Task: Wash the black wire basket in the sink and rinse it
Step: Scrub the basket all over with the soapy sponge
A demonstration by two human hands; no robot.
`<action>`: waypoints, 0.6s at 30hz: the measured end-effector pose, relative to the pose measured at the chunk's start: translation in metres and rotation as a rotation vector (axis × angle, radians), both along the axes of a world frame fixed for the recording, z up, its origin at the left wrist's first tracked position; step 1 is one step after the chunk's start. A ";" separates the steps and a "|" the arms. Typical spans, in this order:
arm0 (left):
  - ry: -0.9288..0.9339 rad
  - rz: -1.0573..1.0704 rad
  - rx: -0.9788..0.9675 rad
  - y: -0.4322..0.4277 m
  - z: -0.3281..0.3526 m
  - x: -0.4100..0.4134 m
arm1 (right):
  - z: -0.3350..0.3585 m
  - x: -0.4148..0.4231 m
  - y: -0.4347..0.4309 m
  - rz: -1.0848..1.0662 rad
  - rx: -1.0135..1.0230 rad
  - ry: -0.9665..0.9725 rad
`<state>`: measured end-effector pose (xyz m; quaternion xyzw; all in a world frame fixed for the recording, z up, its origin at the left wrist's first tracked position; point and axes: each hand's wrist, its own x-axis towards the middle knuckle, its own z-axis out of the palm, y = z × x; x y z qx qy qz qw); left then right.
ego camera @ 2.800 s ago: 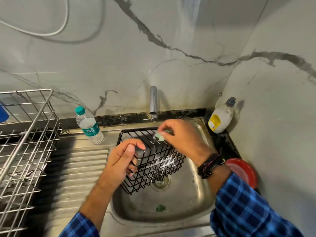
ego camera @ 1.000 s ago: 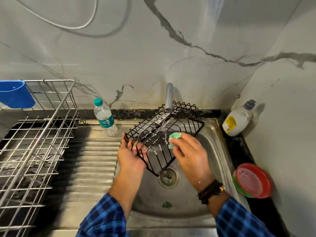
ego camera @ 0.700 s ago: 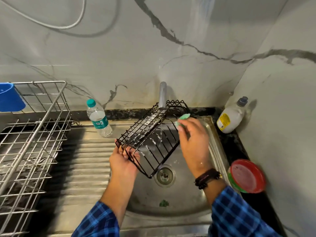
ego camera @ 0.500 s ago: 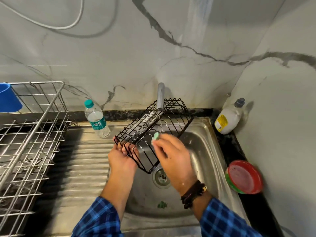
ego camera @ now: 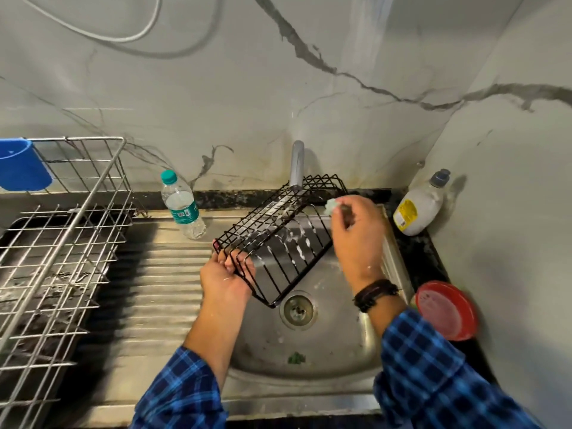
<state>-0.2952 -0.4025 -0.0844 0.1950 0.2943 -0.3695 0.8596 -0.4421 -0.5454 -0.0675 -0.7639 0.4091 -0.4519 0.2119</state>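
Note:
The black wire basket [ego camera: 278, 230] is tilted above the steel sink [ego camera: 334, 345], streaked with white foam. My left hand [ego camera: 227, 278] grips its near lower-left corner. My right hand [ego camera: 356, 239] pinches a small green scrubber [ego camera: 331, 206] against the basket's far right end. The tap [ego camera: 297, 164] stands just behind the basket's far end; whether water runs from it cannot be seen.
A water bottle [ego camera: 182, 209] stands on the ribbed drainboard [ego camera: 154, 292] left of the sink. A large steel dish rack [ego camera: 58, 243] with a blue cup [ego camera: 21, 165] fills the left. A dish-soap bottle [ego camera: 421, 207] and red bowl [ego camera: 445, 309] sit at the right.
My right hand with the scrubber has slid from the basket's near side up to its far right end. My left hand keeps its grip; the basket stays tilted.

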 end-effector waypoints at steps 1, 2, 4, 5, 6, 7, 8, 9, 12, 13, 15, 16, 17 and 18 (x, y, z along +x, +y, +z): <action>0.018 -0.006 -0.018 0.001 -0.003 -0.001 | 0.002 0.001 0.009 0.038 -0.039 0.040; 0.033 -0.005 -0.037 0.003 -0.005 0.000 | 0.003 0.001 0.020 0.085 -0.070 0.052; 0.050 0.021 -0.042 0.006 -0.008 0.000 | 0.000 -0.002 0.040 0.223 -0.084 0.064; 0.039 0.021 -0.033 0.008 -0.006 -0.001 | -0.004 -0.004 0.046 0.294 -0.097 0.080; 0.018 0.013 -0.022 0.010 -0.006 -0.001 | -0.008 -0.008 0.046 0.325 -0.118 0.109; -0.001 0.004 -0.013 0.012 -0.007 -0.001 | -0.010 -0.011 0.041 0.307 -0.121 0.120; -0.016 -0.009 -0.014 0.014 -0.010 0.000 | -0.010 -0.014 0.029 0.228 -0.097 0.088; -0.025 -0.023 -0.027 0.016 -0.015 0.002 | -0.008 -0.015 0.015 0.108 -0.056 0.023; -0.087 -0.086 -0.029 0.025 -0.040 0.006 | 0.005 -0.015 -0.028 -0.090 0.093 -0.094; -0.133 -0.129 -0.003 0.028 -0.049 0.006 | 0.008 -0.013 -0.036 -0.071 0.131 -0.074; -0.196 -0.209 0.032 0.031 -0.059 0.006 | 0.013 -0.011 -0.041 -0.007 0.188 -0.060; -0.203 -0.234 0.041 0.032 -0.059 0.005 | 0.016 -0.012 -0.040 0.036 0.214 -0.054; -0.204 -0.242 0.032 0.034 -0.056 0.004 | 0.016 -0.013 -0.040 0.082 0.242 -0.035; -0.204 -0.230 0.000 0.037 -0.051 0.003 | 0.017 -0.017 -0.039 0.129 0.267 0.001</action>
